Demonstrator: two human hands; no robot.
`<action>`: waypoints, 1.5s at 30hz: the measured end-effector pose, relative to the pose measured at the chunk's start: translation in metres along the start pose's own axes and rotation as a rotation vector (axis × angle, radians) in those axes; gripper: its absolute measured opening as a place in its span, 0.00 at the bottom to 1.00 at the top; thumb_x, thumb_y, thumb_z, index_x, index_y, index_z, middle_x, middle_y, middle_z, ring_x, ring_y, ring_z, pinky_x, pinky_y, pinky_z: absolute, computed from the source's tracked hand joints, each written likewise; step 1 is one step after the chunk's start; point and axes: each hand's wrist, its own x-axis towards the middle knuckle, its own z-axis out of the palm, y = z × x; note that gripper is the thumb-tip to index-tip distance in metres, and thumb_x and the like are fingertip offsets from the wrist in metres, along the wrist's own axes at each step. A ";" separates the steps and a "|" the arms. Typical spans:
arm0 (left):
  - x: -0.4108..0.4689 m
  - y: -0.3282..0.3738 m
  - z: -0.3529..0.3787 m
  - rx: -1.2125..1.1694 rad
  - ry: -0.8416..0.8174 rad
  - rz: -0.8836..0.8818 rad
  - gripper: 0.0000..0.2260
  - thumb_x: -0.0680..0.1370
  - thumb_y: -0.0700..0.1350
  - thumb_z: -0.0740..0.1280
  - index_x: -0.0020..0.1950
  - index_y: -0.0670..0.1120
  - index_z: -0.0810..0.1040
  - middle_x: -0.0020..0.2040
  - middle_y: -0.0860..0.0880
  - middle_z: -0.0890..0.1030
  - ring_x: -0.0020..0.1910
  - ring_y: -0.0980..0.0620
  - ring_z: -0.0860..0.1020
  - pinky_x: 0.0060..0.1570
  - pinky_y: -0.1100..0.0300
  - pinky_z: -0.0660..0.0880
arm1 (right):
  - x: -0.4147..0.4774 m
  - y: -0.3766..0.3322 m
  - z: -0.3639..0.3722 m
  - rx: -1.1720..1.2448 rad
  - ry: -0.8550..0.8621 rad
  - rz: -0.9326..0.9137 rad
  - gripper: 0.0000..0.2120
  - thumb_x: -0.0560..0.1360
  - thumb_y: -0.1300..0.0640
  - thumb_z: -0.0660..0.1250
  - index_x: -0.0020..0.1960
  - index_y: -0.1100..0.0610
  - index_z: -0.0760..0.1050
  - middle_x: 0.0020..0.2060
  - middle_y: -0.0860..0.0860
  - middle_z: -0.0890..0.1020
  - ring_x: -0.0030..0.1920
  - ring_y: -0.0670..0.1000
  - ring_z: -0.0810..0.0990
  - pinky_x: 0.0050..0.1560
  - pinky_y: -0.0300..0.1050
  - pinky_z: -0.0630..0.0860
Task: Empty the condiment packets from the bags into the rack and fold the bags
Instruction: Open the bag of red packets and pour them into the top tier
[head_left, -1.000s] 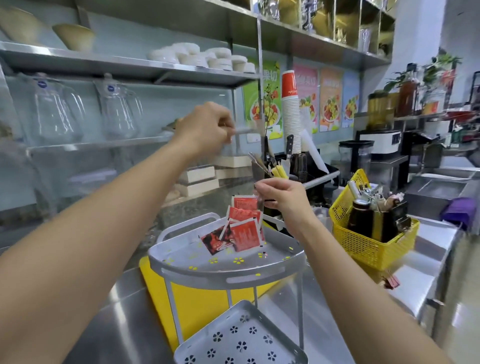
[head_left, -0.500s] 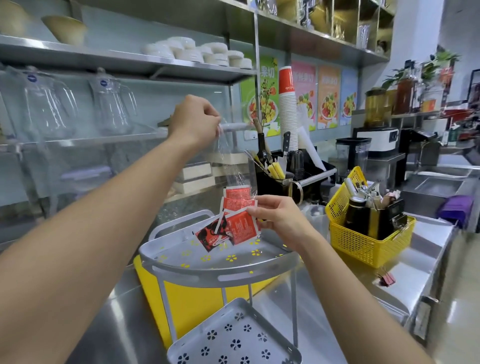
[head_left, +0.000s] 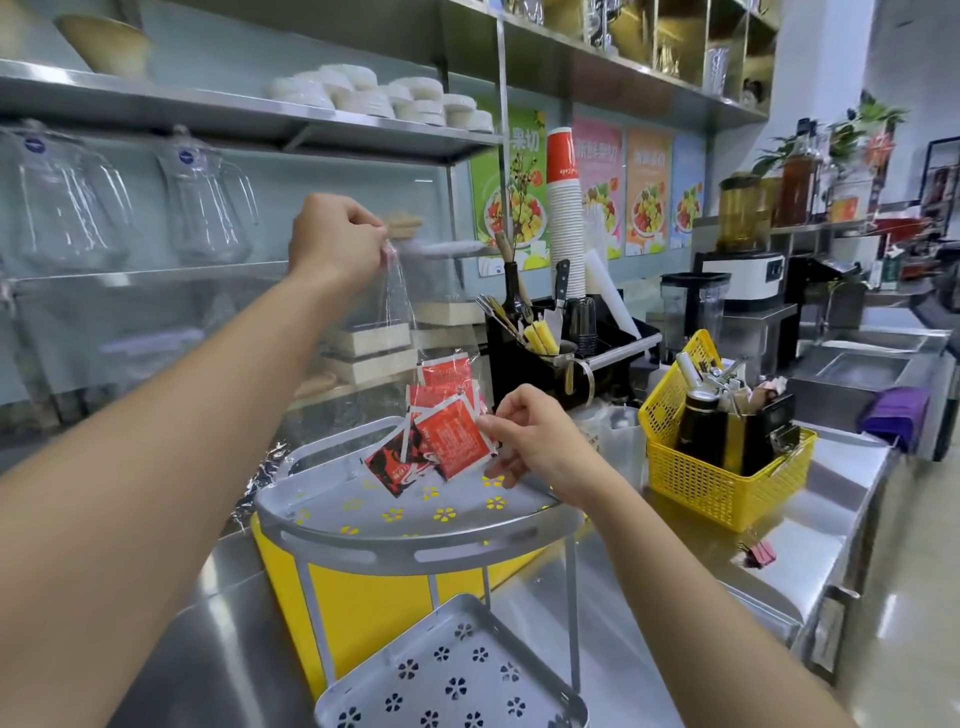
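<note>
My left hand (head_left: 335, 239) pinches the top corner of a clear plastic bag (head_left: 402, 312) and holds it up over the rack. Several red condiment packets (head_left: 447, 434) hang out of the bag's lower end, just above the grey top tray (head_left: 395, 540) of the two-tier rack. My right hand (head_left: 527, 436) grips the bag's lower edge beside the packets, with a finger on a red packet. The lowest packets touch or nearly touch the tray. The rack's lower tray (head_left: 452, 675) holds nothing.
A yellow bin (head_left: 363, 597) stands behind the rack on the steel counter (head_left: 649, 587). A yellow basket (head_left: 727, 467) of bottles and tools sits to the right, a black utensil holder (head_left: 540, 358) behind. A pink clip (head_left: 758, 553) lies on the counter. Shelves with jugs and bowls run above.
Both hands have lowered the bag toward the top tray. More red packets have slid out of its lower end, and my right hand has moved down with them.
</note>
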 end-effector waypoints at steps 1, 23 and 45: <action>0.000 -0.003 0.000 0.013 0.011 -0.001 0.11 0.71 0.38 0.66 0.29 0.47 0.75 0.30 0.48 0.79 0.42 0.42 0.83 0.52 0.47 0.79 | 0.000 0.000 -0.001 0.044 0.007 -0.019 0.09 0.74 0.64 0.68 0.44 0.60 0.67 0.30 0.53 0.75 0.23 0.49 0.79 0.20 0.39 0.73; -0.018 -0.056 -0.053 -0.045 -0.158 -0.074 0.10 0.78 0.37 0.63 0.37 0.45 0.75 0.37 0.49 0.78 0.30 0.60 0.77 0.28 0.70 0.71 | 0.031 -0.045 -0.026 -0.180 0.399 -0.264 0.11 0.76 0.59 0.64 0.35 0.51 0.71 0.36 0.51 0.79 0.41 0.53 0.79 0.45 0.51 0.74; -0.051 -0.125 -0.061 -0.261 -0.812 -0.167 0.26 0.58 0.47 0.79 0.54 0.46 0.78 0.53 0.49 0.83 0.53 0.56 0.80 0.52 0.67 0.75 | 0.020 -0.020 -0.021 0.071 0.373 -0.125 0.09 0.74 0.60 0.68 0.36 0.57 0.73 0.29 0.52 0.74 0.27 0.46 0.73 0.27 0.37 0.70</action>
